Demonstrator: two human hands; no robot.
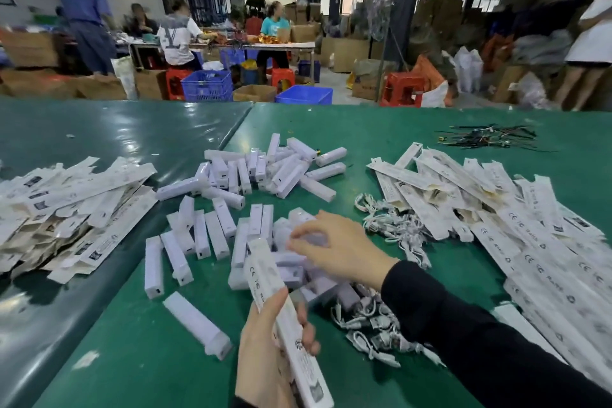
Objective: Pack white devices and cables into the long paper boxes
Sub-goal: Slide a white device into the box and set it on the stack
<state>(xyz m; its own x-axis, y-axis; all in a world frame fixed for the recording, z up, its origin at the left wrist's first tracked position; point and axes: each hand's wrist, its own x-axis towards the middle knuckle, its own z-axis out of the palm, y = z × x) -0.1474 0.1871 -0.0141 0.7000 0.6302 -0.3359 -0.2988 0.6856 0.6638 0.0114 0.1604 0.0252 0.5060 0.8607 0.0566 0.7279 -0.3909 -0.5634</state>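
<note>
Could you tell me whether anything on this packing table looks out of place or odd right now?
Mostly not: the white devices, cables and flat paper boxes lie in loose heaps. The one odd item is a dark tangle of wires at the table's far right, unlike the white stock.

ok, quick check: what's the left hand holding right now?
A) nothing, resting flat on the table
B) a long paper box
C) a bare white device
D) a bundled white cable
B: the left hand has its fingers curled round a long paper box with printed marks on it, while the right hand reaches over the pile of white devices.
</note>
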